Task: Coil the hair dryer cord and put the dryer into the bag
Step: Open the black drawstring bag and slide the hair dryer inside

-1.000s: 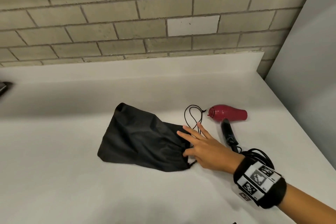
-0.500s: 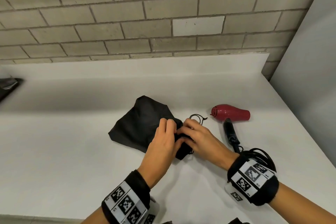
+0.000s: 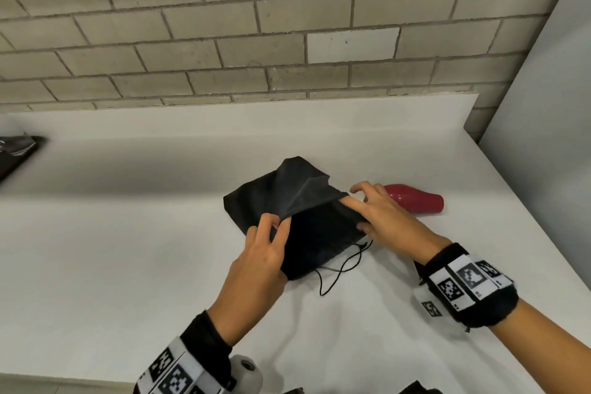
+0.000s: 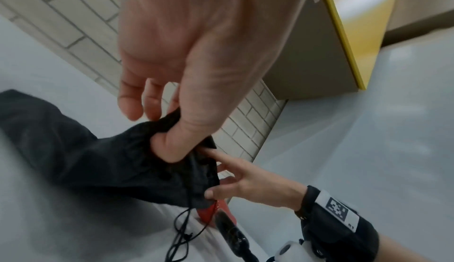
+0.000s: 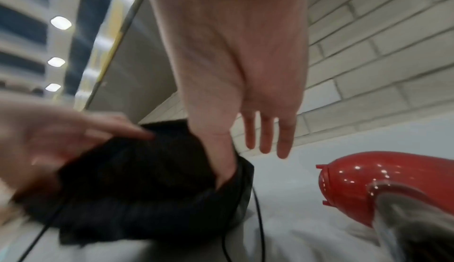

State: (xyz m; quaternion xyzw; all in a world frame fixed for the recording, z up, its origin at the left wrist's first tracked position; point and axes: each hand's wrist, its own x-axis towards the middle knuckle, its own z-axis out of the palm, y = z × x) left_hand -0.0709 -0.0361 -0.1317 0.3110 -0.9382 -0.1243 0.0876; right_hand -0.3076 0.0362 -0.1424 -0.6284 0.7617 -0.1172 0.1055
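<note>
A black drawstring bag point(image 3: 287, 198) lies on the white counter point(image 3: 112, 249), its mouth turned toward me and pulled apart. My left hand point(image 3: 265, 243) pinches the left side of the bag's rim point(image 4: 169, 128) between thumb and fingers. My right hand point(image 3: 374, 214) pinches the right side of the rim point(image 5: 233, 171) with thumb and forefinger, its other fingers spread. The red hair dryer point(image 3: 415, 201) lies on the counter just behind my right hand, its black handle point(image 4: 230, 229) pointing toward me. The bag's thin drawstring point(image 3: 339, 269) trails out on the counter. The dryer's cord is hidden.
A grey brick wall point(image 3: 256, 25) runs along the counter's back edge. A grey panel point(image 3: 543, 137) bounds the counter on the right. A dark object point(image 3: 16, 150) sits at the far left edge.
My left hand came in and took the bag's rim. Both hands have pulled the mouth wider apart, and the bag has slid toward me.
</note>
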